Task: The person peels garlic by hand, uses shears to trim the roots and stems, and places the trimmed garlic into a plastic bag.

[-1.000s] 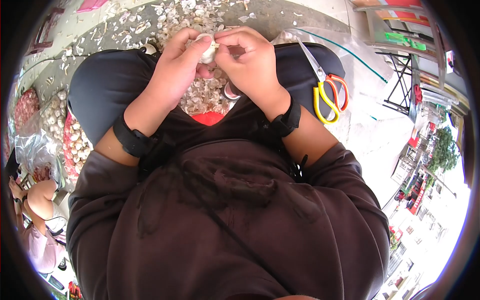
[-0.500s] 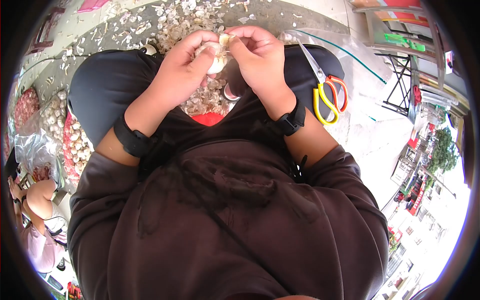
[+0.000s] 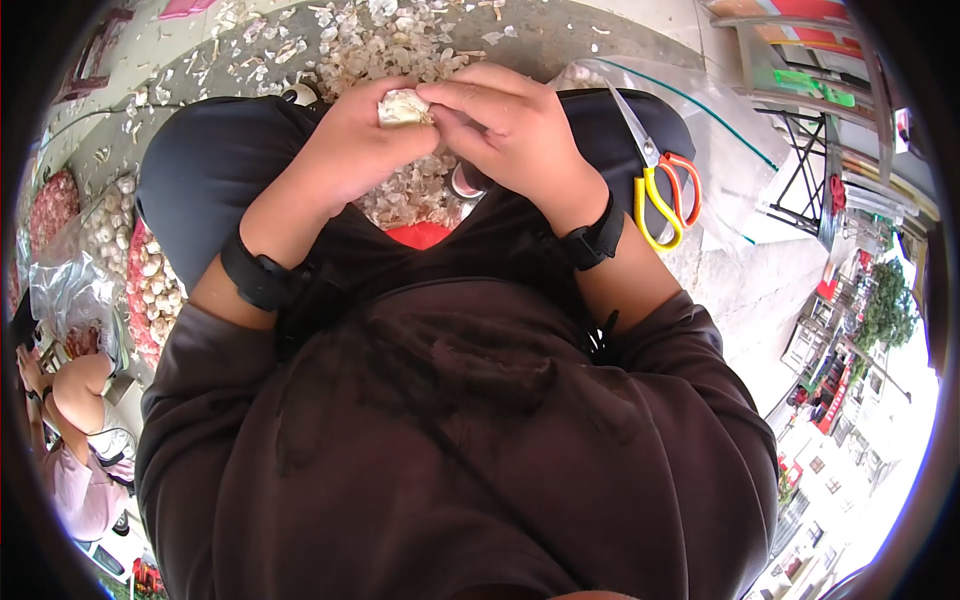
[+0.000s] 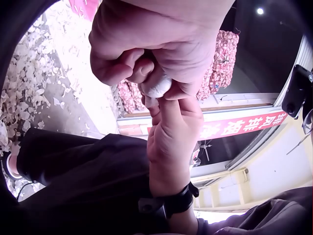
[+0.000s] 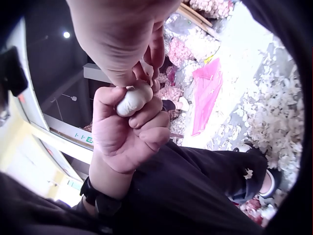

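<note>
A white garlic bulb (image 3: 404, 107) sits in my left hand (image 3: 362, 148), whose fingers curl round it above the gap between the knees. My right hand (image 3: 515, 125) meets it from the other side, thumb and fingertips right at the bulb's edge. Between the right fingers, a thin pale piece of garlic skin (image 5: 147, 69) shows in the right wrist view. The bulb's smooth, rounded lobes (image 5: 134, 100) face that camera. In the left wrist view, fingers of both hands partly hide the bulb (image 4: 157, 87).
Scissors (image 3: 650, 153) with yellow and orange handles lie by the right thigh. Garlic skins (image 3: 375, 50) cover the ground ahead and between the legs. At the left stand a red mesh sack of garlic (image 3: 152, 300) and a clear plastic bag (image 3: 70, 285). Another person (image 3: 85, 400) sits beyond.
The hands first drew slightly apart, with a flake lifted from the bulb. Now they are together again, the left hand turned so its back faces up, the bulb showing above the thumb.
</note>
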